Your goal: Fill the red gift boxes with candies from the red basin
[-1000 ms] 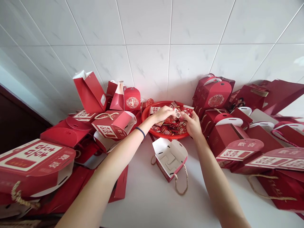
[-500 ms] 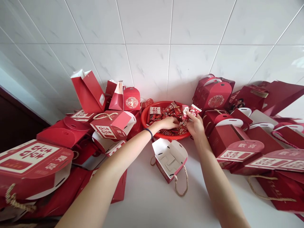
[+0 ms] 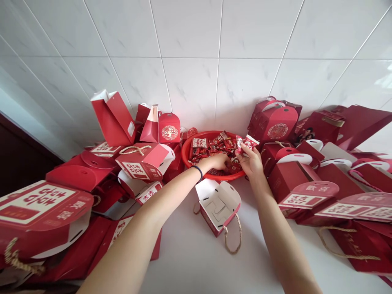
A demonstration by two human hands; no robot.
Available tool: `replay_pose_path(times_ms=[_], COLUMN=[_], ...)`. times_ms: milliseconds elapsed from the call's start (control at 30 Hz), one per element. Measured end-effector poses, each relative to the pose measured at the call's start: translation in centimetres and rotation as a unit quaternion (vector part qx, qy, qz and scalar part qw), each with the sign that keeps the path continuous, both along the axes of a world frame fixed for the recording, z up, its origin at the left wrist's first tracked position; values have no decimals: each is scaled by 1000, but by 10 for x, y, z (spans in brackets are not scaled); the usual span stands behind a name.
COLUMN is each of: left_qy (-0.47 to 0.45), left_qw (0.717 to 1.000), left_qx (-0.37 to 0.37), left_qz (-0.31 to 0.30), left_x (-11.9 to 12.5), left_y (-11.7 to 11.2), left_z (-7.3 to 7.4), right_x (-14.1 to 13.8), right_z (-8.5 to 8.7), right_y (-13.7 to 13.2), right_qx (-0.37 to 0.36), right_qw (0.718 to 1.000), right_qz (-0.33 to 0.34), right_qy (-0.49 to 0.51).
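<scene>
A round red basin (image 3: 185, 153) full of red-wrapped candies (image 3: 199, 152) stands by the wall. My left hand (image 3: 219, 161) reaches down into it, fingers curled among the candies; whether they pinch one is hidden. Over the basin's right rim, my right hand (image 3: 251, 161) is closed on wrapped candies (image 3: 250, 142), red with white print, which stick out above the thumb and fingers. Just in front of the basin sits an open gift box (image 3: 219, 206), white inside and red outside, with rope handles. Its visible inside holds nothing.
Red gift boxes with rope handles are piled at the left (image 3: 139, 161) and at the right (image 3: 300, 183). A tall red box (image 3: 113, 118) leans at the back left. The white tiled wall (image 3: 190, 81) closes off the back of the white tabletop (image 3: 196, 261).
My left hand has shifted a little to the right within the basin, its fingers still among the candies. My right hand keeps its candies in nearly the same place.
</scene>
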State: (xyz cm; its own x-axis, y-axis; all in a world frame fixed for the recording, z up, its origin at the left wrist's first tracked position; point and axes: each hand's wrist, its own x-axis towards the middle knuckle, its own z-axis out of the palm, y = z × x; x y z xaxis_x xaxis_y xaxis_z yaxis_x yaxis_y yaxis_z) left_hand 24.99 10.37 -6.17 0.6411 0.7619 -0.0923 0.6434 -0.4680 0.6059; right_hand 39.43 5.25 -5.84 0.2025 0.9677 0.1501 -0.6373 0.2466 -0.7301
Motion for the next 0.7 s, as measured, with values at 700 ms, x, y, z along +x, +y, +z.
replay_pose_path(times_ms=[700], left_qy=[-130], left_qw=[980], left_qx=[-49], left_qz=[143], left_x=[-46], left_y=[9], left_z=[23], right_x=[-1], right_z=[0], right_y=[2], right_qx=[7], right_qw=[1000], right_qz=[-13], right_qy=[-2])
